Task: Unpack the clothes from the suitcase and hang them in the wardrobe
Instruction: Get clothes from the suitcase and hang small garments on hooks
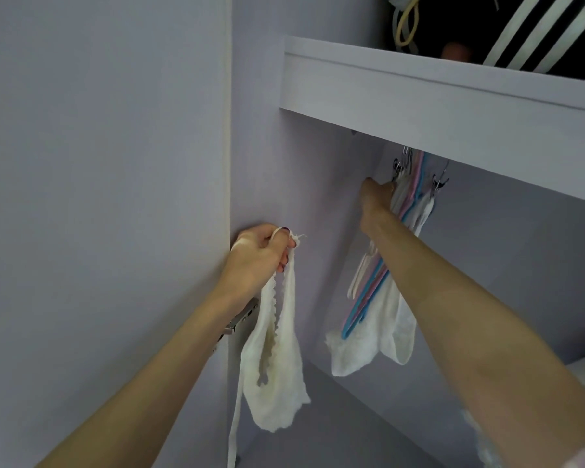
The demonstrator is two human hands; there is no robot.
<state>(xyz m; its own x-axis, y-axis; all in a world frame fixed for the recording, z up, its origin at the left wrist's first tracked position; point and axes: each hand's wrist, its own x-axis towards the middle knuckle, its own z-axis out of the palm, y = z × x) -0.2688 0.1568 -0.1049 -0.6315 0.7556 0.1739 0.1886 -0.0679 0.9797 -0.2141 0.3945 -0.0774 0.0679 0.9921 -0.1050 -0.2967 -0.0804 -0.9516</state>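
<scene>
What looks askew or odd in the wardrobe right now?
The bunch of pink, blue and white plastic hangers swings steeply out of plumb, pulled by the right hand near their hooks. A white garment hangs bunched behind them. Nothing looks damaged.

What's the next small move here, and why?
Probably lift one hanger off the rail. The right hand already reaches the bunched hangers under the shelf, while the left hand grips a white lace garment not yet hung.
</scene>
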